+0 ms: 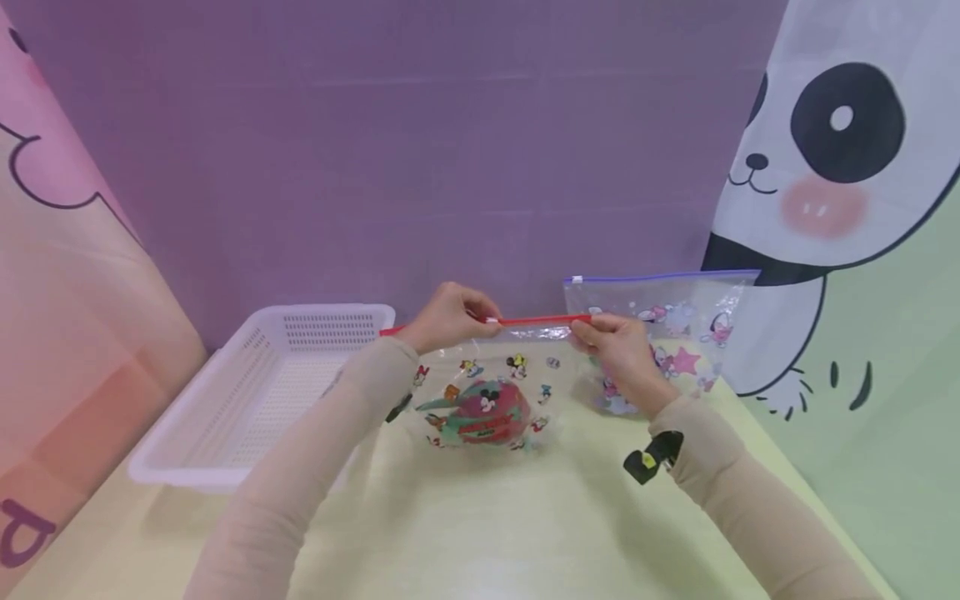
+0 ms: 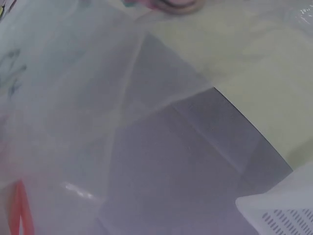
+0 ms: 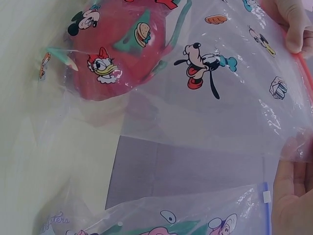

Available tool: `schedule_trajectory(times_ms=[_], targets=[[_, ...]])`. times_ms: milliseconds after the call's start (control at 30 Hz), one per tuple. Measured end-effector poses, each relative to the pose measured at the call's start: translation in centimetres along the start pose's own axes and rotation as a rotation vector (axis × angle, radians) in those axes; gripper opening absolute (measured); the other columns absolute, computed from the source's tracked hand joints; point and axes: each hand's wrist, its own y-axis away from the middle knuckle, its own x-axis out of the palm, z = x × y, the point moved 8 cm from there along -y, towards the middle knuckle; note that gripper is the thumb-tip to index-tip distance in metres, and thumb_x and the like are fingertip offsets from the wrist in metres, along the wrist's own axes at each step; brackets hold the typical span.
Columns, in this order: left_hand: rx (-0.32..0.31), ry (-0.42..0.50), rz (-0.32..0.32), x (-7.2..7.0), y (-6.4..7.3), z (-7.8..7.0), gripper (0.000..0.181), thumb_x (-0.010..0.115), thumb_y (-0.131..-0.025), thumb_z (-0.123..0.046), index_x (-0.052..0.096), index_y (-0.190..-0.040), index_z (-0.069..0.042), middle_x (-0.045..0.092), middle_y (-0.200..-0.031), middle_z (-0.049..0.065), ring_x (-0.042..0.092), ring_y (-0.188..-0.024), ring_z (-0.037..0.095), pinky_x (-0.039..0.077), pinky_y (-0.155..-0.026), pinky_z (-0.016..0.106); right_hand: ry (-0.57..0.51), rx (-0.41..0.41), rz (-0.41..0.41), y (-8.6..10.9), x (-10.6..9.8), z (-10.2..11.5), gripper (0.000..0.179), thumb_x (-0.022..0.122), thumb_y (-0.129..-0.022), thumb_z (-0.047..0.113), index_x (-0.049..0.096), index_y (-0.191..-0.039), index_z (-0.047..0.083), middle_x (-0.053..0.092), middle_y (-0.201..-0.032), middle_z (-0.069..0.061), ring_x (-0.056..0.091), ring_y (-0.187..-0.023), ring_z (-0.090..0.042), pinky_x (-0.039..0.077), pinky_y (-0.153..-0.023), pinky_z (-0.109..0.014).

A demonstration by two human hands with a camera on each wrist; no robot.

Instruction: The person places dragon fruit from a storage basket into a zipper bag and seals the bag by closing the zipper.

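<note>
A clear zip bag (image 1: pixel 517 367) printed with cartoon figures hangs between my hands, a red and green item (image 1: pixel 491 417) inside it. My left hand (image 1: pixel 455 317) pinches the red zip (image 1: pixel 536 321) at its white slider. At the zip's right end, my right hand (image 1: pixel 618 342) grips the bag's top edge between thumb and fingers. The right wrist view shows the printed bag (image 3: pixel 234 98) stretched up to my right hand (image 3: pixel 296 191). Clear plastic (image 2: pixel 63 122) fills much of the left wrist view, where the left hand is out of sight.
A white perforated basket (image 1: pixel 168 467) stands on the left of the pale yellow table (image 1: pixel 480 533). Behind my right hand stands a second clear bag with a purple zip (image 1: pixel 667 276) and star prints. A purple backdrop (image 1: pixel 420 150) rises behind the table.
</note>
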Motion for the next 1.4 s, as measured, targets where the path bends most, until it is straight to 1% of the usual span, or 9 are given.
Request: schedule_trajectory(times_ms=[167,300,433,500,567,633,867,1167,1400], targets=[[-0.001,-0.006,-0.009,-0.4,0.3,0.2,0.010,0.072,-0.076,-0.012,0.071,-0.086,-0.010,0.069,-0.081,0.003,0.062,-0.072,0.015,0.053,-0.065,0.026,-0.075,-0.022,0.022,-0.1,0.0,0.0,0.008,0.068,-0.082,0.015,0.069,-0.079,0.022,0.069,-0.080,0.008,0.066,-0.074,-0.003,0.049,-0.063,-0.013],[-0.027,-0.011,-0.008,-0.6,0.5,0.6,0.010,0.072,-0.077,-0.013,0.071,-0.087,-0.011,0.068,-0.082,0.003,0.062,-0.074,0.016,0.053,-0.066,0.026,-0.087,-0.020,0.038,-0.1,-0.1,0.0,0.007,0.068,-0.082,0.017,0.069,-0.077,0.022,0.069,-0.080,0.007,0.065,-0.073,-0.002,0.038,-0.047,-0.014],[-0.053,0.003,-0.004,-0.8,0.8,1.1,0.012,0.072,-0.077,-0.013,0.071,-0.088,-0.011,0.068,-0.084,0.003,0.062,-0.076,0.017,0.054,-0.067,0.027,-0.060,-0.016,0.036,-0.1,-0.3,-0.1,0.004,0.070,-0.080,0.021,0.069,-0.083,0.019,0.069,-0.083,0.007,0.065,-0.075,-0.002,0.048,-0.059,-0.012],[-0.069,0.012,-0.005,-0.9,0.9,1.3,0.012,0.072,-0.077,-0.013,0.070,-0.088,-0.011,0.068,-0.085,0.004,0.062,-0.076,0.017,0.054,-0.067,0.027,-0.056,-0.021,0.036,-0.1,-0.3,-0.1,0.006,0.070,-0.080,0.022,0.069,-0.084,0.017,0.068,-0.084,0.007,0.065,-0.077,-0.002,0.052,-0.071,-0.015],[-0.082,0.017,-0.010,-1.1,1.1,1.6,0.012,0.072,-0.076,-0.013,0.070,-0.088,-0.011,0.068,-0.085,0.004,0.062,-0.077,0.018,0.054,-0.068,0.027,-0.060,-0.025,0.037,-0.2,-0.3,-0.1,0.005,0.070,-0.080,0.021,0.070,-0.084,0.017,0.068,-0.084,0.006,0.065,-0.076,-0.003,0.052,-0.076,-0.017],[-0.090,0.012,-0.016,-1.2,1.2,1.8,0.012,0.073,-0.076,-0.013,0.070,-0.088,-0.011,0.068,-0.085,0.003,0.062,-0.078,0.018,0.053,-0.070,0.028,-0.077,-0.026,0.038,-0.3,-0.2,0.0,0.002,0.069,-0.081,0.018,0.070,-0.082,0.018,0.068,-0.084,0.005,0.065,-0.076,-0.003,0.052,-0.077,-0.018],[-0.087,-0.018,-0.032,-1.7,1.5,2.2,0.012,0.073,-0.076,-0.013,0.071,-0.088,-0.011,0.069,-0.086,0.003,0.062,-0.079,0.018,0.053,-0.070,0.027,-0.098,-0.008,0.036,-0.2,-0.3,-0.2,0.012,0.066,-0.083,0.013,0.069,-0.076,0.023,0.067,-0.082,0.006,0.065,-0.075,-0.004,0.052,-0.077,-0.018],[-0.055,-0.044,-0.055,-2.5,2.4,2.2,0.014,0.073,-0.075,-0.009,0.071,-0.089,-0.007,0.069,-0.086,0.007,0.063,-0.075,0.017,0.053,-0.070,0.026,-0.167,-0.021,0.058,-0.1,0.0,0.0,0.017,0.066,-0.082,0.009,0.069,-0.073,0.022,0.068,-0.079,0.006,0.065,-0.075,-0.004,0.052,-0.075,-0.017],[-0.027,-0.061,-0.064,-2.9,2.9,2.4,0.014,0.073,-0.075,-0.007,0.071,-0.089,-0.005,0.069,-0.085,0.009,0.063,-0.073,0.017,0.054,-0.067,0.026,-0.156,-0.035,0.048,0.0,-0.3,-0.1,0.018,0.066,-0.083,0.009,0.069,-0.072,0.023,0.067,-0.077,0.008,0.065,-0.076,-0.005,0.052,-0.075,-0.017]])
